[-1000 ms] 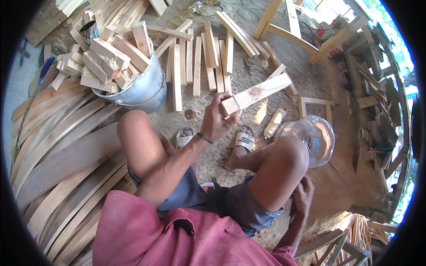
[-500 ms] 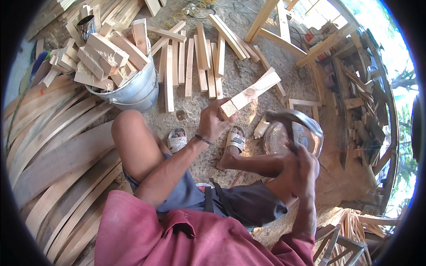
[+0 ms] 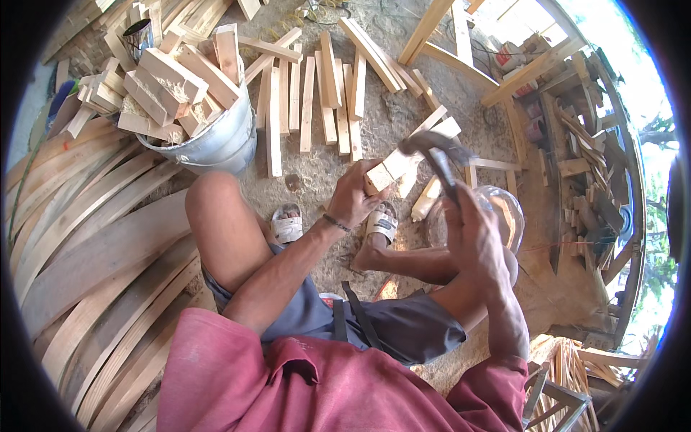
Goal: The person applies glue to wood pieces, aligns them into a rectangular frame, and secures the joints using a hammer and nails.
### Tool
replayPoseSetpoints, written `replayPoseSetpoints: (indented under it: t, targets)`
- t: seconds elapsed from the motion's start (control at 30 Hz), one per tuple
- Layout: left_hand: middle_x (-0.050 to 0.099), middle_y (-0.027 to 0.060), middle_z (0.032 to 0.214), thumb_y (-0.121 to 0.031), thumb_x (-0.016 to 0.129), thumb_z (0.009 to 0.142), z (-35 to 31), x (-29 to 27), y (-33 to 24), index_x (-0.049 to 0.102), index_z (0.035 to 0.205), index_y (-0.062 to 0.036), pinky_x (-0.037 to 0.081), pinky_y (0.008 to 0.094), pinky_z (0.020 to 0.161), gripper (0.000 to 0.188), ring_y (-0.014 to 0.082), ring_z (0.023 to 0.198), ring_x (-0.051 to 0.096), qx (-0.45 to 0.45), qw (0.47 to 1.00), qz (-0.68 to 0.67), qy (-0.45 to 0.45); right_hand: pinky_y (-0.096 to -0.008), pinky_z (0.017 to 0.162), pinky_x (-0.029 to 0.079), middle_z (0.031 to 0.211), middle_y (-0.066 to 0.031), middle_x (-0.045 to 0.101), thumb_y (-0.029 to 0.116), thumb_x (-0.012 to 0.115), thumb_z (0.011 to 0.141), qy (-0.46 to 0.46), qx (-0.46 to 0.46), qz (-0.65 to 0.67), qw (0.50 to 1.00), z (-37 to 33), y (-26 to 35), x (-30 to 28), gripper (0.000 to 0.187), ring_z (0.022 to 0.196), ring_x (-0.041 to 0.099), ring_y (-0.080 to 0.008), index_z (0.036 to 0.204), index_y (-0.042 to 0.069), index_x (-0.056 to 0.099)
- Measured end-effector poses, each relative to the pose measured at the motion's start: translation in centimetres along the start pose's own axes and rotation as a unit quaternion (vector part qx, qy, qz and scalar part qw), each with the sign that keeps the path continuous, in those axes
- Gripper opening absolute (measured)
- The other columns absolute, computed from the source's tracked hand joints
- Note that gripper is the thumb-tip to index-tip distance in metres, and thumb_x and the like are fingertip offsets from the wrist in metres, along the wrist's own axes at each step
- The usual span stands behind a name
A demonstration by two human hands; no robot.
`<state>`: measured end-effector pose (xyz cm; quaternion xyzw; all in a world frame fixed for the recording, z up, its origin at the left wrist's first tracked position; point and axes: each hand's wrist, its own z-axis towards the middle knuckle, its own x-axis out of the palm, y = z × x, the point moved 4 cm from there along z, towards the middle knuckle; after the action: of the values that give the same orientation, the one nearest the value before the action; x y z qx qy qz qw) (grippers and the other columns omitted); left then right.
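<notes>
My left hand (image 3: 351, 194) is closed around the near end of a pale wooden piece (image 3: 380, 177), a short block joined to a longer batten pointing away to the upper right. In my right hand (image 3: 473, 227), fingers wrapped round the handle, is a hammer (image 3: 440, 164). Its dark head overlaps the far part of the batten in view; whether they touch I cannot tell. Below the wood, a white bottle (image 3: 426, 201) lies on the ground. A round clear container (image 3: 512, 209) is partly hidden behind my right hand.
A white bucket (image 3: 234, 140) heaped with cut wood blocks (image 3: 169, 79) stands at the far left. Several battens (image 3: 308, 104) lie on the ground ahead. Long curved planks (image 3: 101, 266) fill the left side. A wooden frame (image 3: 461, 65) and a scrap-filled rack (image 3: 576, 165) stand at right.
My right hand has swung the hammer up and leftward, from over the clear container to the wooden piece. My left hand keeps its hold, moved very slightly.
</notes>
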<state>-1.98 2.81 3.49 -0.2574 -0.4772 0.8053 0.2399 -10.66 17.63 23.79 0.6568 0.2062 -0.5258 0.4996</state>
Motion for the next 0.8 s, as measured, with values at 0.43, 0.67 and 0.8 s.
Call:
replayPoseSetpoints:
  t: [0.43,0.67,0.8]
  targets:
    - [0.068,0.0162,0.11,-0.029,0.073,0.093,-0.5,0.2,-0.3,0.056,0.126,-0.001,0.06,0.0378,0.082,0.047,0.0264,0.095,0.071,0.006,1.0,0.001,0.006,-0.0497,0.061,0.055,0.078,-0.0248,0.068,0.011,0.055,0.1,-0.038,0.009,0.009,0.999,-0.6,-0.3,0.0,0.029,0.069,0.069,-0.0424,0.128,0.003,0.053]
    - [0.068,0.0163,0.111,-0.03,0.073,0.093,0.2,0.5,-1.7,0.057,0.126,-0.0002,0.061,0.0369,0.08,0.048,0.0258,0.093,0.071,-0.019,0.999,-0.02,0.022,-0.0528,0.061,0.053,0.076,-0.0246,0.067,0.015,0.054,0.1,0.034,0.028,-0.035,0.998,-0.9,-2.3,1.6,0.028,0.068,0.069,-0.0428,0.127,0.005,0.052]
    - [0.068,0.0166,0.112,-0.029,0.074,0.092,-0.3,-0.2,-0.8,0.058,0.126,-0.0004,0.061,0.036,0.081,0.048,0.0267,0.094,0.072,-0.011,1.0,0.003,0.01,-0.0508,0.061,0.055,0.076,-0.0236,0.068,0.013,0.054,0.1,0.003,0.049,0.011,0.999,-0.2,-1.1,0.7,0.029,0.068,0.069,-0.0426,0.128,0.003,0.052]
